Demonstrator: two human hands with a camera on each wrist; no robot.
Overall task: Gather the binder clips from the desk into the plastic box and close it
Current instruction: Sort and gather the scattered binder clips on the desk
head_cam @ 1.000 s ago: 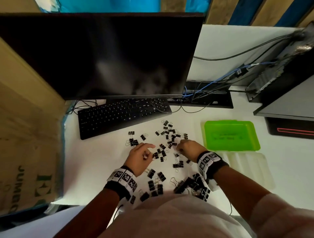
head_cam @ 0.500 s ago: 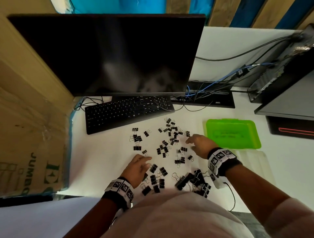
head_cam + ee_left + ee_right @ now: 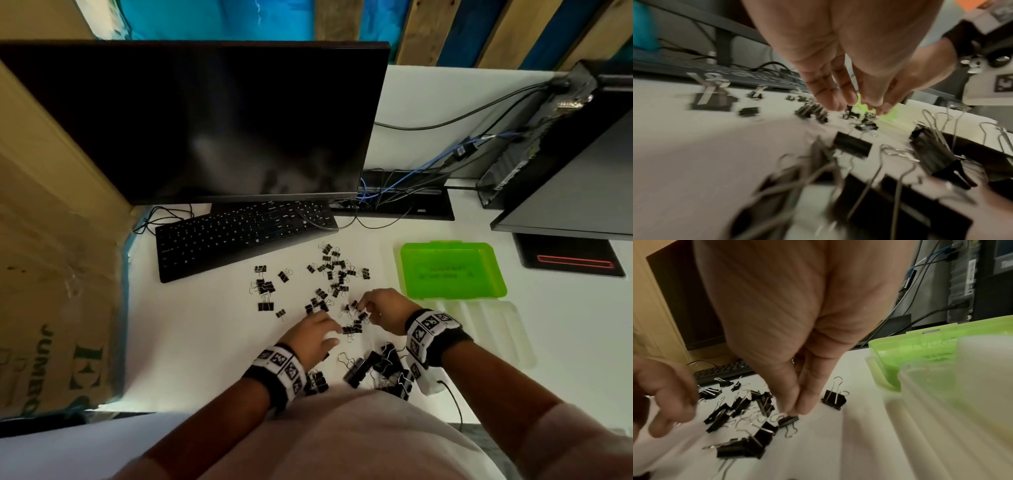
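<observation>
- Binder clips lie scattered over the white worktop in front of the keyboard; none shows inside the plastic box.
- At the far left stands a cardboard carton against the worktop's edge, and a dark monitor rises behind the keyboard.
- A small left-hand group of clips sits apart from the main scatter, near the keyboard's front edge.
- The left hand hovers low over the clips near the person's body, its grip released: in the left wrist view the fingers reach out nearly straight and hold nothing.
- Larger clips are heaped between the two wrists, close to the worktop's near edge.
- The right hand is just right of the left, its grip grasping: in the right wrist view the thumb and fingertips meet on the wire handle of one small clip whose black body rests on the worktop.
- Another single clip stands just beside that hand, on the box's side.
- The plastic box lies open to the right of the clips, its green half flat on the worktop, the clear half nearer the person.
- Farthest right are cables and a black computer case.
</observation>
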